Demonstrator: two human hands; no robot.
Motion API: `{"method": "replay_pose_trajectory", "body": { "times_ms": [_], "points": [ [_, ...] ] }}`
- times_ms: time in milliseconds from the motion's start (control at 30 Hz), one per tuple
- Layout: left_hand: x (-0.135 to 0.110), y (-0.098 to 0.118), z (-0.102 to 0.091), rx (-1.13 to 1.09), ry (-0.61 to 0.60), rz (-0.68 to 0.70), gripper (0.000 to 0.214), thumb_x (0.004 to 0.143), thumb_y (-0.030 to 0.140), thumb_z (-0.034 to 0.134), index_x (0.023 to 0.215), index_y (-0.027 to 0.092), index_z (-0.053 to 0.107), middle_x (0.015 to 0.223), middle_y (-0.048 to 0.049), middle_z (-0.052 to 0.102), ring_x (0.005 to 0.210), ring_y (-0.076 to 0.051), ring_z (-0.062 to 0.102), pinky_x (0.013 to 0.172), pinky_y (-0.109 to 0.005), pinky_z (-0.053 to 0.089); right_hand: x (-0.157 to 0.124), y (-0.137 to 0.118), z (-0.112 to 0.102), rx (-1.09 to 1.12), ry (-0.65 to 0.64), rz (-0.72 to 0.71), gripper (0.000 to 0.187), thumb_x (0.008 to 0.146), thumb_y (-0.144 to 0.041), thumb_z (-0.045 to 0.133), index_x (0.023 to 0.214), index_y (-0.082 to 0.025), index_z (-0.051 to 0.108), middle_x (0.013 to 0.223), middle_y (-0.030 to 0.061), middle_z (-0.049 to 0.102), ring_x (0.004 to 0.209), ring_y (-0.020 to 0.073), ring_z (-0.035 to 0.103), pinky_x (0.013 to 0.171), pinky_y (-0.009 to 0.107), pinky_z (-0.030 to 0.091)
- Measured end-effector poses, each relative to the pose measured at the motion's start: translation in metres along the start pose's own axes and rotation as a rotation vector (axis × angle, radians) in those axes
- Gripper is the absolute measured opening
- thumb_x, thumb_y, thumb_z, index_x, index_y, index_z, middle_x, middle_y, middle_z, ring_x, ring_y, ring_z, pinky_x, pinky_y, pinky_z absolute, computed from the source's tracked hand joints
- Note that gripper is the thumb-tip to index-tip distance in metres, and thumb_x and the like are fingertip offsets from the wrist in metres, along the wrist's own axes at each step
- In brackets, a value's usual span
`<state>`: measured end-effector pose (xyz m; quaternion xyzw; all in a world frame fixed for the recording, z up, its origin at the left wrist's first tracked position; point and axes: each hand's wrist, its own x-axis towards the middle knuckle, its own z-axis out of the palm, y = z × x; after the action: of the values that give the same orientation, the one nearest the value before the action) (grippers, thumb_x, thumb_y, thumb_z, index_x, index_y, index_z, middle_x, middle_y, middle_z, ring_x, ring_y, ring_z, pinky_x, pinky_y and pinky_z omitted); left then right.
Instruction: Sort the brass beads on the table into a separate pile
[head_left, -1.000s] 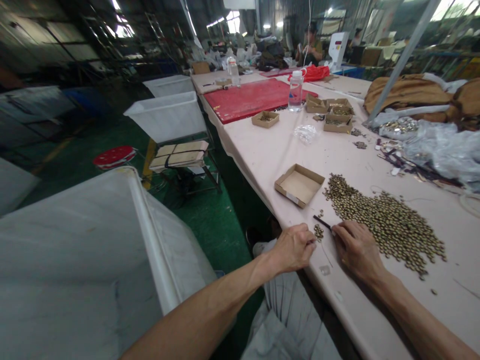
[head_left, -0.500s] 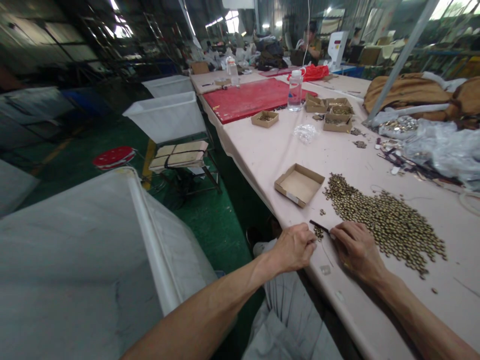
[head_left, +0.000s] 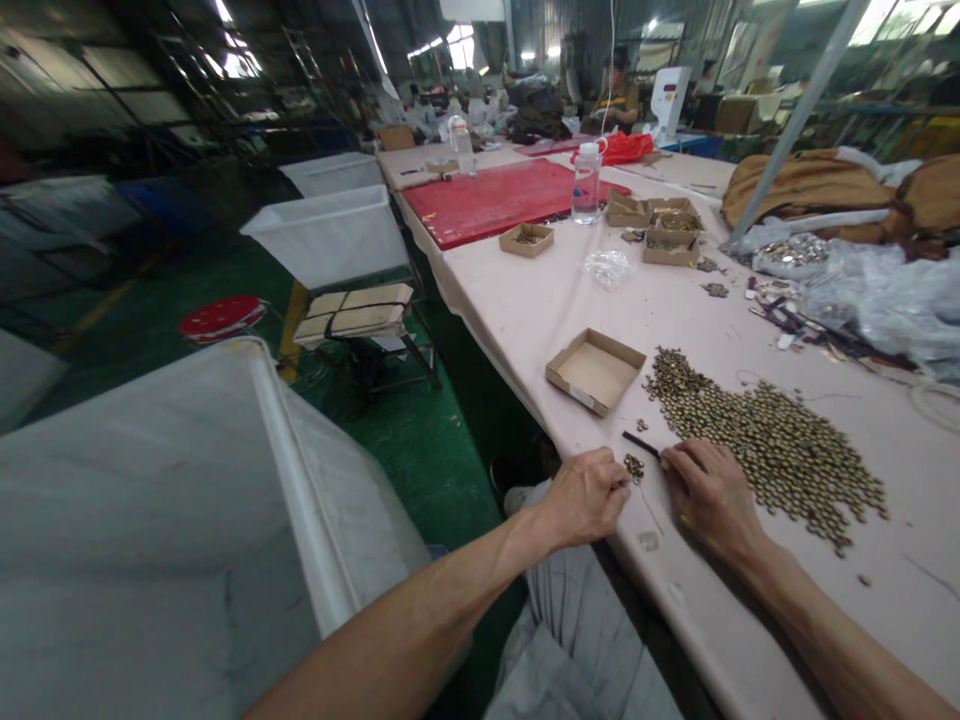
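Observation:
At the table's near edge, my left hand (head_left: 589, 497) is closed, with its fingertips pinched beside a few loose brass-coloured pieces (head_left: 634, 467). What it holds, if anything, is too small to make out. My right hand (head_left: 709, 495) grips a thin dark strip (head_left: 641, 443) that points left over the table. Right behind that hand spreads a large pile of small round brass-coloured metal pieces (head_left: 780, 450). A shallow open cardboard box (head_left: 598, 368) lies beyond my hands, with its bare bottom showing.
Farther back are small cardboard boxes (head_left: 670, 248) of metal parts, a clear water bottle (head_left: 586, 185) and a red sheet (head_left: 487, 203). Plastic bags (head_left: 885, 300) and a slanted pole (head_left: 799, 125) stand at right. A big white bin (head_left: 300, 480) is at my left. One person sits far back.
My left hand has drawn slightly away from the small cluster, showing more of its pieces. The strip in my right hand has barely shifted. The whole view has moved a little.

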<state>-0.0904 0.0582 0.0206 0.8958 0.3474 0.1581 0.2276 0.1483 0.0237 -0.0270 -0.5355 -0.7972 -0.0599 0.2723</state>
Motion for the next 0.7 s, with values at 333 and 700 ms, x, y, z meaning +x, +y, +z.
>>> {"method": "replay_pose_trajectory", "body": {
  "times_ms": [333, 700],
  "points": [
    [-0.0014, -0.0015, 0.0038, -0.029, 0.029, -0.001, 0.018, 0.092, 0.023, 0.053, 0.087, 0.016, 0.069, 0.084, -0.0046, 0.06, 0.077, -0.015, 0.058, 0.075, -0.027, 0.046, 0.008, -0.0067, 0.0059, -0.045, 0.038, 0.087, 0.016, 0.093, -0.017, 0.05, 0.102, -0.019, 0.064, 0.091, 0.0076, 0.059, 0.088, 0.0209, 0.051, 0.08, 0.035, 0.036],
    [0.0004, 0.0007, -0.0001, -0.007, 0.012, 0.004, 0.019, 0.091, 0.023, 0.054, 0.088, 0.016, 0.071, 0.082, -0.0051, 0.061, 0.075, -0.015, 0.057, 0.073, -0.027, 0.045, 0.0061, -0.0033, 0.0065, -0.121, 0.02, 0.184, 0.016, 0.091, -0.017, 0.05, 0.098, -0.019, 0.064, 0.089, 0.0072, 0.057, 0.085, 0.0202, 0.048, 0.078, 0.033, 0.034]
  ]
}}
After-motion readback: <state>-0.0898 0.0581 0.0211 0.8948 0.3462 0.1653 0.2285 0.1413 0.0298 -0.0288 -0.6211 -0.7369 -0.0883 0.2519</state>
